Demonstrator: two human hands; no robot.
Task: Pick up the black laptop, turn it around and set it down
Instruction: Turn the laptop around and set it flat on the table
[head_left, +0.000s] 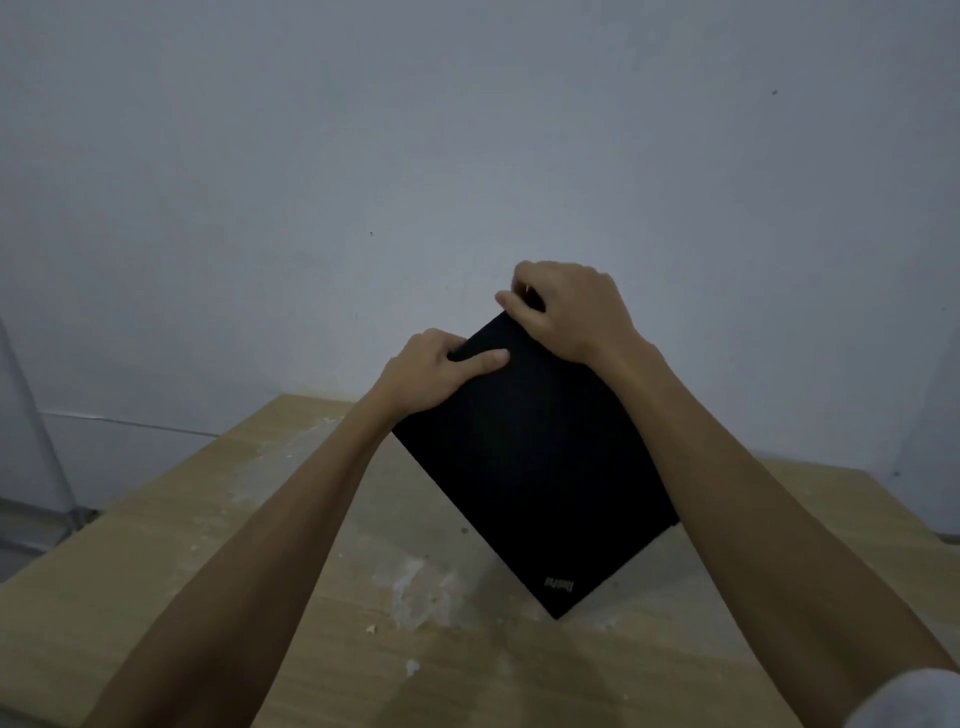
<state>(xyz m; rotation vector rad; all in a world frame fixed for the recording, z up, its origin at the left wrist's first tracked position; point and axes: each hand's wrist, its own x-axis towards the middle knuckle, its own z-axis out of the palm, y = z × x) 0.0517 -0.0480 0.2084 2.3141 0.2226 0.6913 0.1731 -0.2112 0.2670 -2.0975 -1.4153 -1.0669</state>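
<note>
The closed black laptop (530, 457) is tilted up, its flat lid facing me and a small logo near its lowest corner. That corner is down close to the wooden table (218, 571); I cannot tell whether it touches. My left hand (431, 374) grips the upper left edge, thumb lying on the lid. My right hand (566, 306) holds the top corner, fingers curled over the far side. Both forearms reach in from the bottom of the view.
The table top is light wood with pale, worn patches near its middle. A plain grey-white wall (467, 156) stands right behind it. At the far left a metal frame (47, 467) stands beside the table.
</note>
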